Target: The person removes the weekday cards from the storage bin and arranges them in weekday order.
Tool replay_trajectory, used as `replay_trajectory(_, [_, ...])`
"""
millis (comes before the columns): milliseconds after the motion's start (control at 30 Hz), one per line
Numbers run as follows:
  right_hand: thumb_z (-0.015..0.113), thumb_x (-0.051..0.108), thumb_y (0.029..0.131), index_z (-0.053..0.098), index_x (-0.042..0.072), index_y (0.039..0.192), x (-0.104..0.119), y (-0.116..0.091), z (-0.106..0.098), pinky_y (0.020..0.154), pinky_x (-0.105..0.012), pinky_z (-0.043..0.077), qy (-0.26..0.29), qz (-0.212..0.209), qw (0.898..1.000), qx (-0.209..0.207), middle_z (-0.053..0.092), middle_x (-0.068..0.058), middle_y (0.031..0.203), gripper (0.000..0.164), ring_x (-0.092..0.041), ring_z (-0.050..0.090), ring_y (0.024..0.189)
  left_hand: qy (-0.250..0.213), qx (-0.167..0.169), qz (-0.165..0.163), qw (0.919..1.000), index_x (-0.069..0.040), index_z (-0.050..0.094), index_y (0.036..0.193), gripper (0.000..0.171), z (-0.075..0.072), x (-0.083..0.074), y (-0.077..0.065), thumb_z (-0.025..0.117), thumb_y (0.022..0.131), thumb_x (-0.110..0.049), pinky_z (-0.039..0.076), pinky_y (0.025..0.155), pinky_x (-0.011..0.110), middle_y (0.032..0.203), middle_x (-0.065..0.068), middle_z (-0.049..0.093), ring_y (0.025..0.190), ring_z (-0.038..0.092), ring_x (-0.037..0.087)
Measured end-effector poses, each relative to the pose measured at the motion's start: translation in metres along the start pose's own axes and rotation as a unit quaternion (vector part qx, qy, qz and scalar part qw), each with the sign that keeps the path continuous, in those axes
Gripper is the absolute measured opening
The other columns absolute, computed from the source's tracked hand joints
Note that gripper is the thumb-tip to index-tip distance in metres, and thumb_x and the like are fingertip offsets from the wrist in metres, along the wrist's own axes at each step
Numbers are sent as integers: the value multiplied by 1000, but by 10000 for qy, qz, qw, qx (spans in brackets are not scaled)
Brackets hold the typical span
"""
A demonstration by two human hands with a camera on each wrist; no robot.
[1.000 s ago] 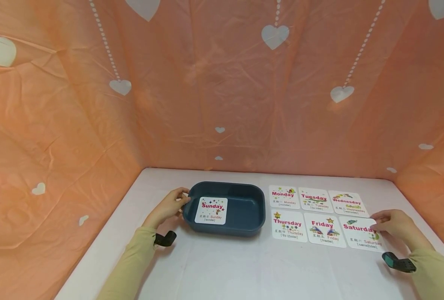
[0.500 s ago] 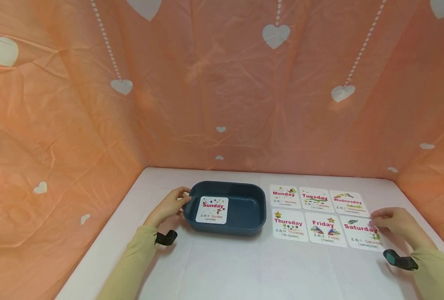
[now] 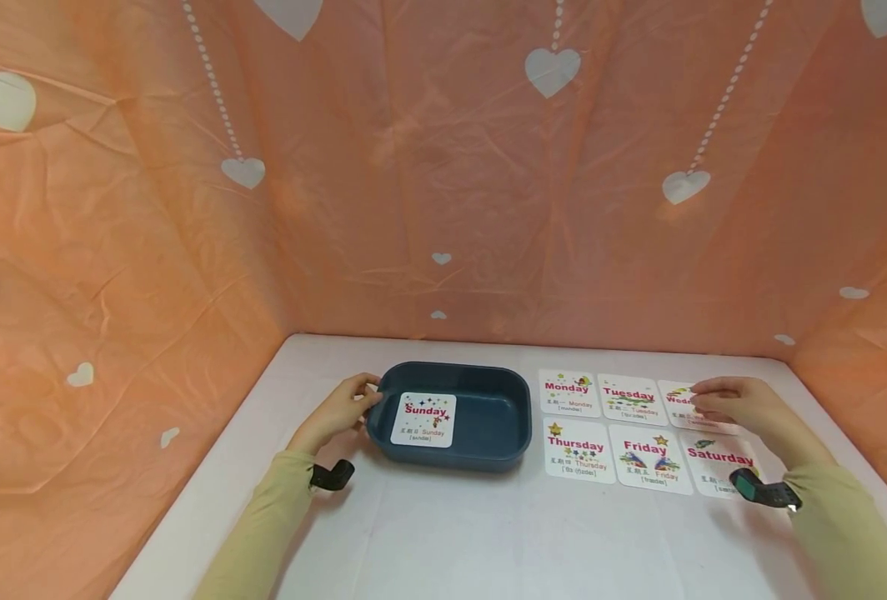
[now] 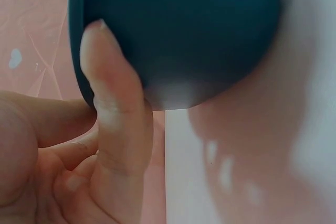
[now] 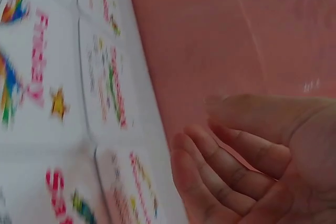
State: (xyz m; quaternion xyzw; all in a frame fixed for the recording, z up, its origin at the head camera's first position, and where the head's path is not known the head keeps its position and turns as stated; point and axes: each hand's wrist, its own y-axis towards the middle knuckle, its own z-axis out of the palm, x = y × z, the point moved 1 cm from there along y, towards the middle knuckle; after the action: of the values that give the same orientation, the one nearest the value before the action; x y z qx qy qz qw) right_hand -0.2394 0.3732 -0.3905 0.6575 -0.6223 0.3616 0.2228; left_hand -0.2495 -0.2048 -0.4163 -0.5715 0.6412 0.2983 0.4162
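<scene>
My left hand (image 3: 338, 411) pinches the left end of a dark blue, rounded rectangular bin (image 3: 492, 421); in the left wrist view its thumb (image 4: 118, 85) lies against the outer wall. Flat inside the bin, on the left, is a white Sunday card (image 3: 423, 420). Over the right part of the Wednesday card (image 3: 678, 407) hovers my right hand (image 3: 766, 417), fingers loosely bent and holding nothing, as the right wrist view shows. The Saturday card (image 3: 717, 457) lies just in front, partly covered by the wrist strap.
Left of the right hand lie the Monday card (image 3: 569, 393), Tuesday card (image 3: 633, 400), Thursday card (image 3: 578, 450) and Friday card (image 3: 651, 458), in two rows on the white tabletop (image 3: 533, 542). Orange cloth with hearts (image 3: 481, 183) walls the back and sides.
My right hand has left the right edge of the Saturday card and moved up and left, over the Wednesday card. The left hand, bin and cards have not moved.
</scene>
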Motion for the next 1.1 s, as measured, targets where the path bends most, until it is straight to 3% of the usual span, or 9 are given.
replay_trajectory(133, [63, 31, 93, 49, -10, 130, 29, 6, 12, 85, -42, 50, 217, -360, 9991, 101, 61, -24, 118, 57, -30, 64, 100, 13, -9, -66, 10000, 4, 46, 128, 32, 0, -1, 0, 52, 98, -7, 47, 48, 28, 97, 20, 52, 63, 53, 18])
replay_trajectory(300, [65, 31, 92, 50, -6, 130, 65, 13, 31, 86, -35, 50, 467, -745, 9959, 213, 61, -20, 120, 55, -20, 65, 99, 30, -11, -105, 9999, 3, 47, 128, 32, 0, -3, -2, 52, 98, -8, 48, 50, 29, 97, 20, 53, 64, 53, 19])
replay_trajectory(400, [64, 29, 93, 52, -5, 130, 85, 19, 45, 88, -38, 50, 579, -944, 9933, 343, 61, -19, 120, 52, -19, 64, 100, 33, -35, -150, 9999, 3, 47, 128, 32, -1, -5, -3, 51, 98, -7, 49, 51, 30, 98, 20, 52, 66, 53, 20])
replay_trajectory(567, [63, 24, 94, 54, -5, 128, 114, 33, 71, 94, -45, 45, 987, -1159, 9861, 663, 61, -19, 120, 46, -25, 63, 105, 73, -76, -222, 9997, 2, 47, 129, 33, 0, -6, -2, 52, 98, -8, 49, 51, 30, 98, 19, 52, 67, 54, 20])
replay_trajectory(700, [61, 18, 95, 54, -9, 125, 137, 43, 94, 92, -41, 47, 1284, -1414, 9773, 912, 63, -21, 115, 41, -25, 64, 102, 102, -96, -232, 9996, 3, 46, 129, 33, -1, -4, -2, 51, 98, -8, 50, 51, 30, 98, 19, 52, 67, 53, 20])
replay_trajectory(933, [57, 14, 97, 55, -11, 123, 167, 57, 130, 89, -39, 50, 1464, -1680, 9660, 1307, 61, -28, 116, 36, -36, 61, 105, -8, -96, -226, 9997, 2, 47, 129, 33, 1, -5, -2, 51, 99, -8, 50, 52, 32, 98, 21, 51, 65, 53, 20])
replay_trajectory(1100, [55, 15, 98, 53, -13, 125, 184, 65, 153, 92, -43, 47, 1583, -1575, 9612, 1620, 58, -30, 120, 39, -41, 56, 111, -45, -47, -211, 9998, 3, 46, 130, 33, 0, -5, -2, 50, 99, -8, 52, 55, 35, 100, 22, 50, 66, 53, 20])
